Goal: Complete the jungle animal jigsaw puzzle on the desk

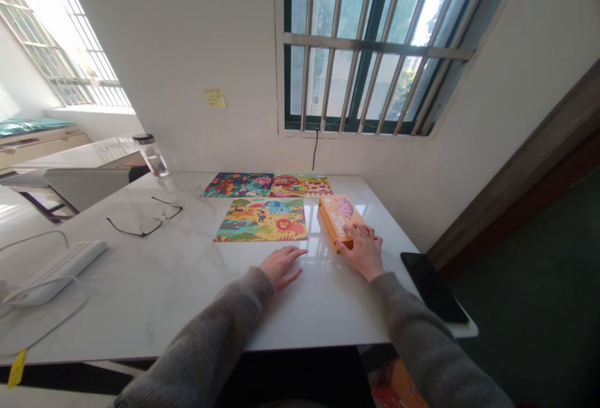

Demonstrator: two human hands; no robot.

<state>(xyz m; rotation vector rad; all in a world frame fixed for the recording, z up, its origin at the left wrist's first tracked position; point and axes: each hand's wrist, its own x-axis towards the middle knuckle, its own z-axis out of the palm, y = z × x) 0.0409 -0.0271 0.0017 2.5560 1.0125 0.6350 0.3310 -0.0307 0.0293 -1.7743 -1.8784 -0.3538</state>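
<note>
My right hand (364,253) is closed around the near end of an orange box (345,208) with a picture and lettering on its lid. The thumb is at the left edge and the fingers lie over the top. My left hand (282,267) rests on the white table with its fingers stretched out, holding nothing. Just beyond it lies a colourful picture sheet of jungle animals (262,220), perhaps a finished puzzle. Behind that are a dark blue picture sheet (241,185) and a farm picture sheet (302,185), side by side.
Eyeglasses (150,225) and a white power strip (60,273) with cables lie on the left of the marble-look table (173,295). A clear bottle (152,157) stands at the back left. A black tablet or phone (434,286) lies at the right edge. A barred window is ahead.
</note>
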